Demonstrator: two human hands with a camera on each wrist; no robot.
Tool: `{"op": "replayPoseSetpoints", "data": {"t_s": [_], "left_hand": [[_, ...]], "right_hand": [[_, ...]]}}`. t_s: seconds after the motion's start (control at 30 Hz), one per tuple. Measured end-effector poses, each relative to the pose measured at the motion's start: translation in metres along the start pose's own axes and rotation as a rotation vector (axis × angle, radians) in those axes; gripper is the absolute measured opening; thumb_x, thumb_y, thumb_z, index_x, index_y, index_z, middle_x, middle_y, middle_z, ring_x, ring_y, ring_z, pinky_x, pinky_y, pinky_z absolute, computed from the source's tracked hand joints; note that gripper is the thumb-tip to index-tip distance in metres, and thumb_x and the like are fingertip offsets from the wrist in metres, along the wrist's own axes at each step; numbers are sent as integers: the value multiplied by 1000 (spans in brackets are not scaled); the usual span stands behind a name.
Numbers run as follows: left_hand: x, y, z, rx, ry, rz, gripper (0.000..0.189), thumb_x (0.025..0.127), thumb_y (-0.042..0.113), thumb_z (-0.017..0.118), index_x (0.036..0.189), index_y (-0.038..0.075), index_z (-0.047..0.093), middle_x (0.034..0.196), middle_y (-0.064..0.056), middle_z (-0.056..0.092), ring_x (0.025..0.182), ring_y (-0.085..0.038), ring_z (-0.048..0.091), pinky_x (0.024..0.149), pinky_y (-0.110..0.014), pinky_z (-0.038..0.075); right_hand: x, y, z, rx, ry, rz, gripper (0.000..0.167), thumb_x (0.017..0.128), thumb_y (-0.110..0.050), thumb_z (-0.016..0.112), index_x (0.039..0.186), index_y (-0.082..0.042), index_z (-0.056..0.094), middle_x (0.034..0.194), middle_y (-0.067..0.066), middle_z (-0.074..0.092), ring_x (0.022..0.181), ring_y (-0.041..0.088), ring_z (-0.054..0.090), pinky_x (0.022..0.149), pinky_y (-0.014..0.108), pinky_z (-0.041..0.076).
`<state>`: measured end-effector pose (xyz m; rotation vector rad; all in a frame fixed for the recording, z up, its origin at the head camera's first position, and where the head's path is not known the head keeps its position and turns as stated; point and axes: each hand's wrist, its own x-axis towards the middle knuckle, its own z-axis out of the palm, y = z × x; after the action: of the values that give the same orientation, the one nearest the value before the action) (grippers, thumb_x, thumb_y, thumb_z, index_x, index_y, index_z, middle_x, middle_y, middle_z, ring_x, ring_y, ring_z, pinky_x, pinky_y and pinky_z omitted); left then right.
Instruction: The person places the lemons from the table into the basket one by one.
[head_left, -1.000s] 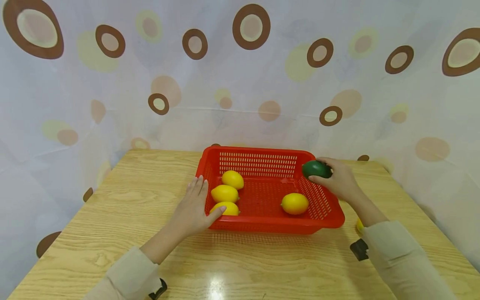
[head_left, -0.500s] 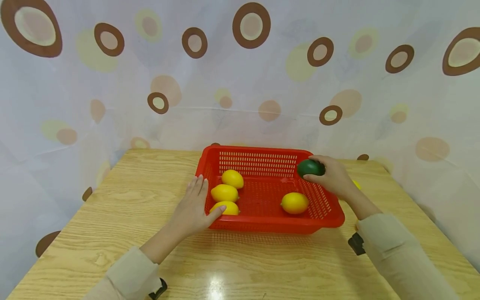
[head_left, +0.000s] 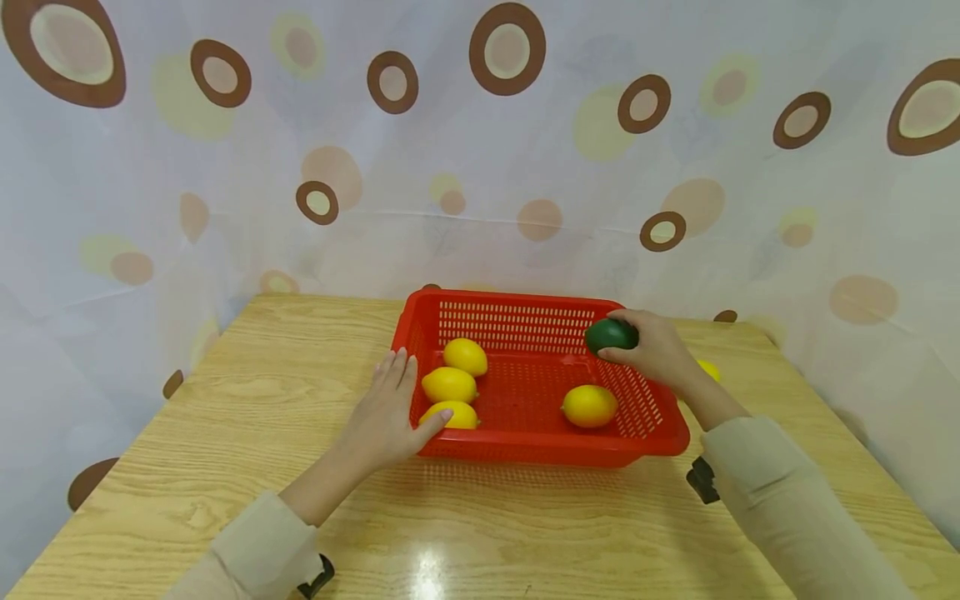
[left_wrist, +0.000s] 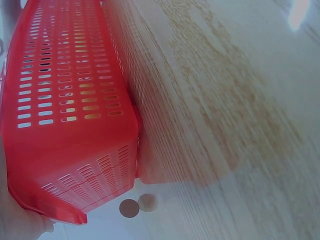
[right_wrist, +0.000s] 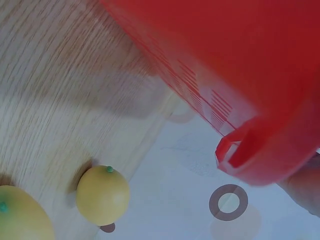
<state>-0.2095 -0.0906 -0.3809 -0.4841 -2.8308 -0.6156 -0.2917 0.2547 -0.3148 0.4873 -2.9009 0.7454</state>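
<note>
In the head view a red slotted plastic basket stands on the wooden table. My left hand rests over its near left corner, fingers straight along the left rim and thumb across the front rim. My right hand holds a dark green oval fruit between thumb and fingers, over the basket's far right corner. Inside the basket, a lemon, a second lemon and a third lemon line the left side. Another lemon lies near the right wall. The right wrist view hides the green fruit behind the basket.
Outside the basket on the right, two yellow fruits lie on the table: a nearer lemon and a farther lemon. The head view shows only part of one, behind my right wrist. A patterned curtain hangs behind the table.
My right hand has moved left with the green fruit, farther over the inside of the basket. A yellow fruit shows from behind the right wrist. My left hand has stayed on the corner.
</note>
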Motion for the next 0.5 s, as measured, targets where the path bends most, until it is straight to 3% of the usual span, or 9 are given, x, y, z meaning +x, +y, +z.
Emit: {"op": "replayPoseSetpoints", "data": {"t_s": [0.5], "left_hand": [[1, -2, 0, 10, 4, 3, 87, 88, 53, 50, 142, -9, 22, 152, -25, 14, 143, -39, 11, 116, -48, 16]], "right_hand": [[16, -1, 9, -74, -72, -39, 51, 82, -16, 68, 124, 7, 50, 117, 27, 55, 94, 36, 54, 83, 48, 51]]}}
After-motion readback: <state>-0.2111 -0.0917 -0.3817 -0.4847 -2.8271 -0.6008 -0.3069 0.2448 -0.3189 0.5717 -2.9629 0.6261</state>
